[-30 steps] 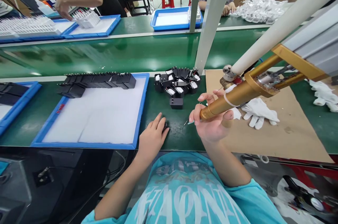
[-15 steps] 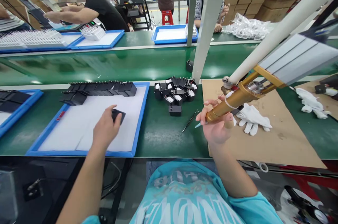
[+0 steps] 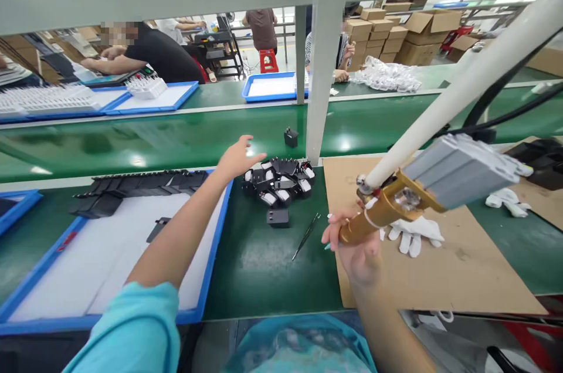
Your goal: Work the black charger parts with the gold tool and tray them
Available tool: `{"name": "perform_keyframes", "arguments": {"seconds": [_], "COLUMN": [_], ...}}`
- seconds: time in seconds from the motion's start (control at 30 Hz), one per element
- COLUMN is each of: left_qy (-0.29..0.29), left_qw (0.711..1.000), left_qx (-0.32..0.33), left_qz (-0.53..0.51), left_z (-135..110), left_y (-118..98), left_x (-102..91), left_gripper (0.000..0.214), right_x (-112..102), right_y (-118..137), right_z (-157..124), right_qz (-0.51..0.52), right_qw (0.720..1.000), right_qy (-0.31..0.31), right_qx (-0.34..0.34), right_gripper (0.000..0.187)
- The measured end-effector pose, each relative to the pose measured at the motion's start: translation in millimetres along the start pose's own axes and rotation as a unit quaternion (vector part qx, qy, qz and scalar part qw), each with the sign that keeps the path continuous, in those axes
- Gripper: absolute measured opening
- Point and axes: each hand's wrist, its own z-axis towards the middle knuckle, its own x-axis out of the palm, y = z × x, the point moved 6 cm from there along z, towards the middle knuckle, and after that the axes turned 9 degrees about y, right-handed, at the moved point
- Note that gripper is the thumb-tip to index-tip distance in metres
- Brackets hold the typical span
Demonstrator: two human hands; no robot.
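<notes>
Adapters (image 3: 279, 179): black, heaped loose on the green bench (image 3: 264, 267) at my 12 o'clock, hard by the foot of a grey post (image 3: 319, 97). One stray (image 3: 278, 217) sits at the heap's 6 o'clock. Another stands alone on the belt (image 3: 176, 138) at the heap's 12 o'clock.

Left hand (image 3: 237, 157): stretched out at the heap's 10 o'clock, fingers open and loosely spread, nothing in it. I cannot tell whether the fingertips touch the nearest adapter.

Right hand (image 3: 358, 250): at the heap's 4 o'clock, closed round the gold handle (image 3: 378, 217) of a hung tool.

Tweezers (image 3: 307, 236): flat on the bench, between the stray and my right hand.

Tray (image 3: 217, 232): blue rim, white liner, at the heap's 8 o'clock. A row (image 3: 145, 183) of adapters runs along its far edge, and one piece lies flat on the liner.

Glove (image 3: 416, 232): white, on the cardboard (image 3: 440, 279), at the heap's 4 o'clock, just beyond the handle.

People: at work across the belt, 10 to 1 o'clock.

Handling note, my judgement: the reach goes best to a single adapter at the heap's near edge. I should pinch it by the body sides, away from the pins, rather than rake the pile. The handle should rest steady over the cardboard, its tip clear of my reaching arm and of the tweezers.
</notes>
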Motion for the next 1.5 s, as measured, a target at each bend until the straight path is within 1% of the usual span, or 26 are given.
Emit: {"name": "perform_keyframes", "arguments": {"seconds": [0.03,0.1,0.17,0.2,0.27,0.33,0.37,0.43,0.5,0.53,0.57,0.6,0.63,0.67,0.73,0.8,0.87,0.93,0.97,1.07,1.13,1.2,1.27,1.37,1.43,1.5], "left_qy": [0.026,0.054,0.067,0.070,0.076,0.074,0.069,0.054,0.034,0.027,0.008,0.002,0.010,0.028,0.086,0.152,0.200,0.224,0.229,0.204,0.159,0.112,0.073,0.016,-0.034,-0.096], "left_qw": [1.000,0.998,0.997,0.997,0.997,0.997,0.997,0.998,0.999,0.999,0.998,0.997,0.996,0.995,0.990,0.980,0.969,0.960,0.957,0.962,0.971,0.972,0.959,0.927,0.925,0.942], "left_qx": [0.016,0.019,0.011,0.005,-0.011,-0.019,-0.019,-0.013,0.006,0.019,0.054,0.074,0.087,0.092,0.101,0.110,0.121,0.138,0.145,0.137,0.104,0.071,0.046,0.010,-0.005,-0.003], "left_qz": [0.003,0.016,0.022,0.023,0.028,0.032,0.034,0.036,0.034,0.031,0.020,0.006,-0.010,-0.026,-0.055,-0.065,-0.076,-0.096,-0.106,-0.122,-0.144,-0.194,-0.269,-0.374,-0.378,-0.322], "left_z": [28.1,75.7,109.5,121.3,135.5,138.2,134.9,117.2,81.5,56.7,27.4,-4.6,-37.8,-70.6,-130.0,-175.2,-204.6,-221.7,-227.4,-238.7,-244.0,-248.5,-251.5,-253.0,-254.2,-257.0], "left_y": [-15.8,-36.8,-47.7,-50.2,-50.9,-48.4,-46.4,-41.2,-35.6,-32.7,-32.2,-29.6,-26.0,-21.6,-13.3,-5.7,0.0,2.1,1.7,-0.8,0.2,3.7,9.0,17.0,17.4,12.0], "left_x": [11.0,30.3,44.8,49.7,53.8,48.6,41.9,20.7,-7.7,-21.8,-36.0,-46.3,-51.3,-50.8,-34.1,-3.6,28.6,54.1,63.4,79.2,84.0,88.6,95.0,105.3,108.7,108.2], "left_gripper": [0.076,0.083,0.088,0.088,0.083,0.072,0.066,0.061,0.064,0.067,0.068,0.068,0.067,0.065,0.061,0.056,0.056,0.059,0.062,0.072,0.074,0.068,0.061,0.048,0.034,0.027], "right_x": [-0.6,-1.4,-1.0,-0.6,0.3,1.1,1.5,1.9,2.2,2.5,3.0,3.5,4.0,4.4,4.4,3.9,3.1,2.2,1.8,2.4,4.2,6.8,11.0,21.5,31.2,42.0], "right_y": [0.1,-0.2,-0.4,0.0,0.6,1.1,1.2,1.3,0.7,0.3,0.1,0.2,0.7,1.5,2.8,3.2,2.4,1.1,0.5,-1.4,-2.1,-2.4,-2.5,-3.8,-5.9,-8.2], "right_z": [-1.4,-3.4,-4.4,-4.6,-4.8,-4.9,-4.8,-4.9,-5.2,-5.4,-5.5,-5.7,-5.7,-5.6,-4.8,-3.2,-0.9,1.4,2.3,3.5,2.9,1.9,1.2,1.5,2.3,2.8], "right_qz": [0.000,-0.003,-0.009,-0.011,-0.013,-0.015,-0.016,-0.011,0.001,0.007,0.011,0.013,0.013,0.013,0.014,0.013,0.007,0.002,0.001,0.001,0.001,-0.002,-0.003,0.008,0.022,0.036], "right_qw": [1.000,1.000,1.000,1.000,1.000,1.000,0.999,1.000,1.000,0.999,0.999,0.999,0.999,0.999,1.000,0.999,0.999,1.000,1.000,1.000,1.000,1.000,1.000,1.000,1.000,0.999], "right_qy": [-0.002,-0.003,0.001,0.003,0.004,0.004,0.005,0.007,0.013,0.017,0.020,0.024,0.027,0.029,0.028,0.027,0.026,0.022,0.017,0.009,0.004,-0.001,-0.006,-0.006,0.002,0.012], "right_qx": [-0.001,0.001,0.007,0.009,0.016,0.024,0.027,0.028,0.028,0.028,0.027,0.024,0.018,0.011,-0.006,-0.016,-0.019,-0.018,-0.017,-0.010,-0.007,-0.005,-0.005,0.001,0.010,0.019], "right_gripper": [0.035,0.039,0.044,0.045,0.046,0.046,0.047,0.046,0.043,0.042,0.040,0.039,0.037,0.034,0.030,0.027,0.027,0.031,0.033,0.037,0.038,0.038,0.038,0.040,0.041,0.042]}}
